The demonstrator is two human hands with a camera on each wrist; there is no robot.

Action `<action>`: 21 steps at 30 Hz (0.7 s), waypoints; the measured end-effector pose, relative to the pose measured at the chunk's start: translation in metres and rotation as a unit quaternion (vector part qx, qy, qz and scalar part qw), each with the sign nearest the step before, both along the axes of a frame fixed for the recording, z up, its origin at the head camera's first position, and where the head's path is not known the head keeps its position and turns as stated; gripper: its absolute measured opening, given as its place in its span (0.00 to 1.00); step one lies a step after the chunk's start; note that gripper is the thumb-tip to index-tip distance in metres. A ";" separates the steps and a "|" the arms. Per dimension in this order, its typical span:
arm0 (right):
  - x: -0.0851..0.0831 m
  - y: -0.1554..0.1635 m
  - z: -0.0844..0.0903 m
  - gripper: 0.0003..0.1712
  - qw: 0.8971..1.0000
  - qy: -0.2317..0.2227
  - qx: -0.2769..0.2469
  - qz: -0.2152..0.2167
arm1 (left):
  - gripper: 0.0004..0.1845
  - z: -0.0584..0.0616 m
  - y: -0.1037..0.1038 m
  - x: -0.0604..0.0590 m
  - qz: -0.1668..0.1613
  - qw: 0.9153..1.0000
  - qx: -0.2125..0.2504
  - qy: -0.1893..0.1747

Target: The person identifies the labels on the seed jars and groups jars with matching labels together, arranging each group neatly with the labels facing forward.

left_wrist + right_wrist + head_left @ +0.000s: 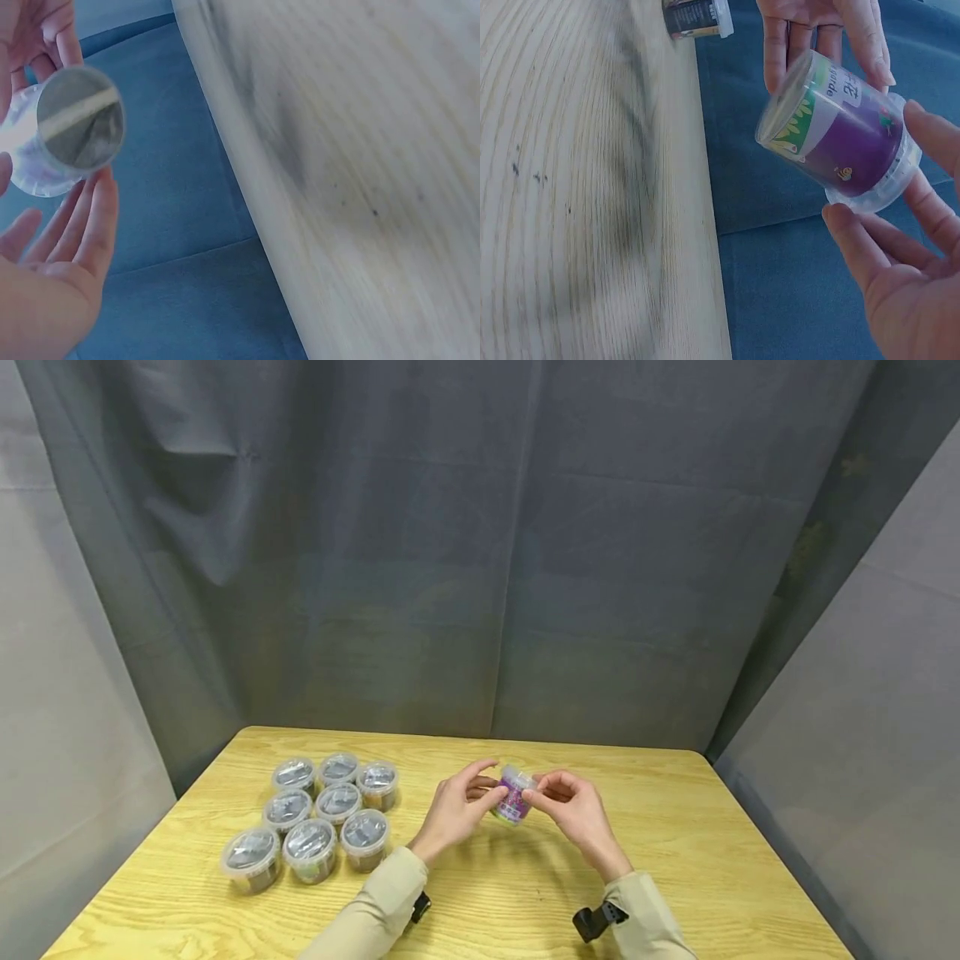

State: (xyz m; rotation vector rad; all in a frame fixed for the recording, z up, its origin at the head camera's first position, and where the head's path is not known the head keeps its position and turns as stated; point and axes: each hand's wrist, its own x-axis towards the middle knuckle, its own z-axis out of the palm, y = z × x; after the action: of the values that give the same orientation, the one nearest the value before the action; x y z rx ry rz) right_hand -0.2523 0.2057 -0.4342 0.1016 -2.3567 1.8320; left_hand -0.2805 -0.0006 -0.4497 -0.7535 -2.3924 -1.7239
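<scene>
Above the wooden surface (pixel 675 827), near its middle: both hands are holding one small jar (pixel 514 795) clear of the wood.
Jar: clear plastic with a purple label and a clear lid; it is lying tilted between the two hands, not touching the surface.
Long axis: it is running roughly from hand to hand, with the lid end toward the right hand and the base toward the left, as the right wrist view is showing.
Left hand (pixel 459 807): fingers are curling lightly round the base end, grasping the jar.
Right hand (pixel 573 806): fingertips and thumb are pinching the lid rim, grasping the jar.
Nearer hand: neither; both are touching the jar, one at each end.
Other jars (pixel 322 818): nine similar lidded jars are standing upright in a close block on the surface, well apart to the left of the left hand.
Backdrop: grey cloth is hanging behind and beside the surface.
</scene>
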 end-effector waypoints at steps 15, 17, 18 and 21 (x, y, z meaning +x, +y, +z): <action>-0.002 0.009 -0.004 0.14 0.995 0.055 0.071 0.045 | 0.15 -0.006 0.009 -0.006 -0.051 0.999 -0.003 0.009; -0.002 0.008 -0.004 0.15 0.993 0.060 0.097 0.031 | 0.13 -0.007 0.012 -0.006 -0.049 0.999 0.001 0.019; -0.002 0.007 -0.003 0.15 0.992 0.059 0.110 0.023 | 0.13 -0.007 0.013 -0.006 -0.049 0.999 0.003 0.023; -0.001 0.006 -0.003 0.16 0.988 0.052 0.144 0.000 | 0.11 -0.008 0.016 -0.006 -0.048 0.998 0.002 0.030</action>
State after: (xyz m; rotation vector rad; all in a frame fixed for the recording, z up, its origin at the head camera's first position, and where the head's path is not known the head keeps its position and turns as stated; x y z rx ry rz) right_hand -0.2535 0.2122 -0.4371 0.2262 -2.5280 1.4358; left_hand -0.2870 0.0157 -0.4580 -0.9195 -2.3487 -1.7129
